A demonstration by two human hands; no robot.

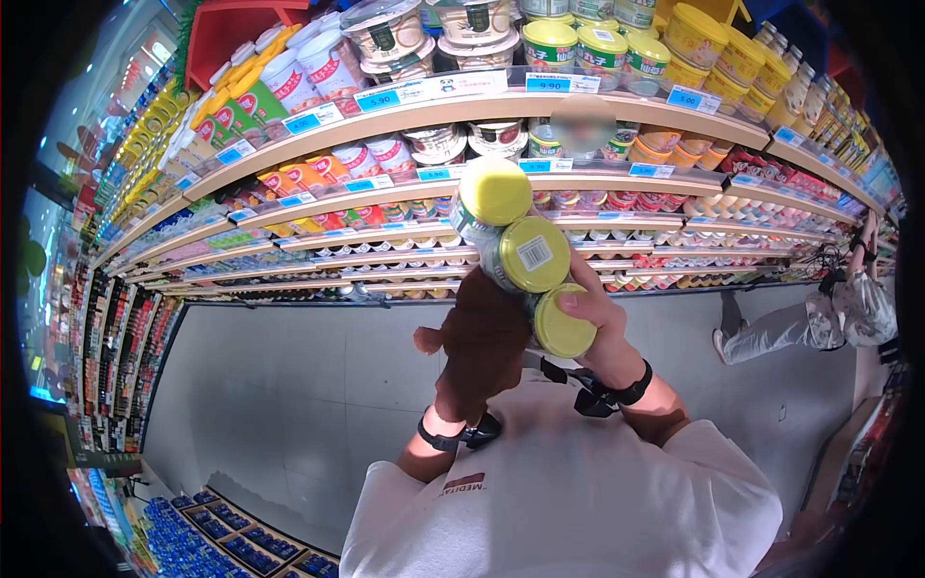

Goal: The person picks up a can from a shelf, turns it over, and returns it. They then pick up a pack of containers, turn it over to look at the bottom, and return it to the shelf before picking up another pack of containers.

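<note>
Three cans with yellow lids are bunched in front of my chest. The top can [494,191] tilts toward the shelf, the middle can [536,252] has a white barcode label on its lid, and the lowest can [566,322] sits nearest my body. My right hand [607,332] grips the lowest can, its thumb over the lid's edge and its fingers along the far side. In deep shadow, my left hand [477,332] supports the middle and upper cans from below left, thumb sticking out leftward. Its fingertips are hidden behind the cans.
Curved store shelves [665,106] with cups, pouches and similar yellow-lidded tins [602,40] rise in front, with blue price tags. A person [858,303] is at the right. Grey floor tiles [289,385] lie below; blue packages [183,539] fill a display at lower left.
</note>
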